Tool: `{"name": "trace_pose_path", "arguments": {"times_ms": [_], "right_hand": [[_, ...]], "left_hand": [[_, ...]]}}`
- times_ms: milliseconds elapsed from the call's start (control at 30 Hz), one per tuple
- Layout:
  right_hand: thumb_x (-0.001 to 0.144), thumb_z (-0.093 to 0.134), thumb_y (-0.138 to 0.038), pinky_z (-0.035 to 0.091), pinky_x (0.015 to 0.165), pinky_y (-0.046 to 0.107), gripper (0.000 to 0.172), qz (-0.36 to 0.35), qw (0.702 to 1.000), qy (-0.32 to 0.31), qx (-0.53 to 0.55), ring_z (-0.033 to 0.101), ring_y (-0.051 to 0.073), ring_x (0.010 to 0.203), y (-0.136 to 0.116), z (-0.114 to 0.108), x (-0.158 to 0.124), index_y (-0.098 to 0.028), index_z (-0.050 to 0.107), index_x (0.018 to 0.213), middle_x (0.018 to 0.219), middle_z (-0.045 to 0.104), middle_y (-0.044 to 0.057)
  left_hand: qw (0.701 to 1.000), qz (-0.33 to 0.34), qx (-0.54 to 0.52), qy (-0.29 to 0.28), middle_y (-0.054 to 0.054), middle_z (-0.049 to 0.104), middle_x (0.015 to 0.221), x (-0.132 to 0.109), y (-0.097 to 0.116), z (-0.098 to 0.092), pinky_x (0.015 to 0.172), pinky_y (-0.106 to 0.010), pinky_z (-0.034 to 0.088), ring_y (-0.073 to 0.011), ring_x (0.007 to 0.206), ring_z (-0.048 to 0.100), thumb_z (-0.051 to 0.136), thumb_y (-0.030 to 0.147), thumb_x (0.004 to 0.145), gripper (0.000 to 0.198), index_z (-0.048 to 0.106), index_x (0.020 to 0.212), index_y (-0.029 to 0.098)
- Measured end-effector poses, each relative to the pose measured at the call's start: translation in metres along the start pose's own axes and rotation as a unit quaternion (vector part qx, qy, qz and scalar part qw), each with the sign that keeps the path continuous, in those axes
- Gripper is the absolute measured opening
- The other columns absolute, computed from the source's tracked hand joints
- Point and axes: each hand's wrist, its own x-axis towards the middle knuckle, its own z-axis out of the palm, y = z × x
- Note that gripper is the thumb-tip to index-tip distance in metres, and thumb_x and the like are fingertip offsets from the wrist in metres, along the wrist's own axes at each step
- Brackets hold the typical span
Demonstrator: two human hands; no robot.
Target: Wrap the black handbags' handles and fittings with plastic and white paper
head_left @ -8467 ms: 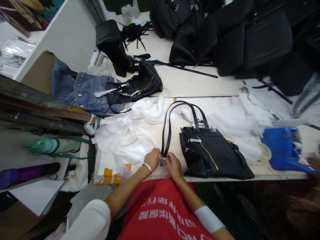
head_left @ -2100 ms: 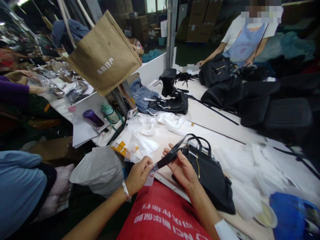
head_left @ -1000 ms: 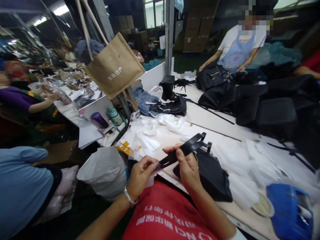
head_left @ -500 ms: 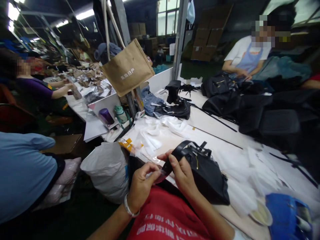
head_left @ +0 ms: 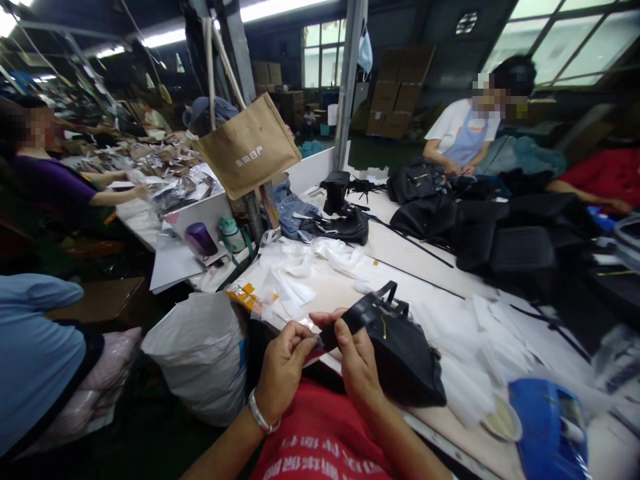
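A black handbag (head_left: 407,357) with two short handles and a gold zip pull lies tilted on the table before me, to the right of my hands. My right hand (head_left: 359,360) is closed around a black strap (head_left: 354,317) of this bag, thumb on top and fingers behind it. At the strap's end, the fingertips of my left hand (head_left: 284,367) pinch a thin piece of clear plastic film (head_left: 314,353). The fingers partly cover the film, and its far edge is hard to make out.
White tissue sheets (head_left: 295,273) and orange tape pieces (head_left: 245,295) lie beyond my hands. A white sack (head_left: 197,360) stands at left. To the right are a blue bag (head_left: 547,427), a shallow dish (head_left: 503,421) and piled black bags (head_left: 520,247). Co-workers sit around.
The view has turned slightly right, bringing a red-sleeved person further into sight. My left fingers have closed in nearer the strap end; the right hand keeps its hold.
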Motion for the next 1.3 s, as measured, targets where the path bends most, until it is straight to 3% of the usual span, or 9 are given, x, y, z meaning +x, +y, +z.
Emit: {"name": "trace_pose_path", "arguments": {"times_ms": [200,400,500,667,767,867,967,1100,1300], "right_hand": [[0.094,0.043,-0.033,0.045,0.09,0.037,0.019,-0.003,0.999,0.005,0.034,0.06,0.019,0.099,0.0,0.005,0.006,-0.021,0.051,0.106,0.105,0.066,0.007],[0.092,0.044,-0.035,0.047,0.083,0.035,0.02,-0.018,1.0,0.01,0.005,0.061,0.019,0.094,-0.001,0.015,0.005,-0.021,0.055,0.103,0.103,0.066,0.007],[0.093,0.043,-0.034,0.045,0.088,0.035,0.02,-0.031,0.999,0.033,-0.002,0.059,0.019,0.096,0.006,0.021,0.002,-0.022,0.056,0.103,0.103,0.065,0.005],[0.092,0.045,-0.035,0.044,0.086,0.032,0.021,-0.009,0.998,0.053,-0.019,0.057,0.017,0.095,0.025,0.019,0.002,-0.023,0.056,0.105,0.106,0.062,0.003],[0.087,0.053,-0.036,0.047,0.076,0.031,0.027,0.078,0.995,-0.042,0.041,0.058,0.014,0.078,0.026,0.006,0.005,-0.024,0.05,0.112,0.111,0.058,0.004],[0.077,0.066,-0.031,0.047,0.078,0.032,0.046,0.14,0.971,-0.164,0.107,0.058,0.013,0.078,0.022,-0.01,0.009,-0.025,0.045,0.118,0.116,0.054,0.005],[0.074,0.07,-0.029,0.046,0.076,0.031,0.045,0.147,0.958,-0.224,0.106,0.059,0.015,0.077,0.022,-0.017,0.014,-0.022,0.048,0.113,0.099,0.059,0.003],[0.076,0.067,-0.035,0.044,0.06,0.026,0.033,0.134,0.967,-0.204,0.071,0.056,0.012,0.059,0.033,-0.015,0.021,-0.019,0.051,0.1,0.074,0.057,-0.002],[0.075,0.066,-0.042,0.041,0.052,0.023,0.032,0.126,0.985,-0.107,-0.056,0.05,0.01,0.054,0.052,-0.025,0.026,-0.016,0.057,0.09,0.07,0.056,-0.001]], "left_hand": [[0.99,0.021,0.135,-0.025,0.004,0.054,0.063,0.003,-0.001,-0.012,0.051,-0.019,0.034,-0.0096,0.055,0.048,0.05,0.033,0.087,0.014,0.05,0.083,0.019],[0.982,0.065,0.158,-0.086,0.003,0.054,0.071,0.015,0.014,-0.019,0.057,-0.021,0.037,-0.0101,0.061,0.051,0.045,0.03,0.09,0.012,0.047,0.085,0.02],[0.979,0.073,0.165,-0.1,0.003,0.053,0.073,0.018,0.019,-0.018,0.058,-0.022,0.037,-0.0105,0.063,0.05,0.043,0.029,0.091,0.011,0.045,0.086,0.02],[0.974,0.097,0.177,-0.105,0.002,0.052,0.074,0.022,0.013,-0.017,0.061,-0.024,0.039,-0.0112,0.065,0.052,0.042,0.029,0.091,0.012,0.046,0.085,0.019],[0.984,0.015,0.102,-0.148,0.001,0.056,0.072,0.028,-0.001,-0.023,0.059,-0.025,0.043,-0.0128,0.063,0.056,0.042,0.035,0.091,0.017,0.044,0.087,0.019],[0.975,-0.094,-0.015,-0.199,0.001,0.058,0.065,0.035,-0.016,-0.029,0.051,-0.024,0.046,-0.0134,0.054,0.058,0.042,0.042,0.09,0.023,0.04,0.086,0.02],[0.97,-0.124,-0.059,-0.2,0.003,0.057,0.06,0.04,-0.025,-0.029,0.045,-0.02,0.043,-0.0117,0.048,0.057,0.046,0.042,0.088,0.024,0.038,0.085,0.02],[0.964,-0.149,-0.076,-0.206,0.001,0.061,0.063,0.044,-0.024,-0.024,0.043,-0.018,0.042,-0.0111,0.045,0.058,0.048,0.042,0.087,0.024,0.039,0.086,0.019],[0.949,-0.184,-0.135,-0.218,-0.006,0.066,0.081,0.042,-0.024,-0.019,0.055,-0.022,0.049,-0.0155,0.062,0.067,0.046,0.044,0.089,0.027,0.045,0.089,0.017]]}}
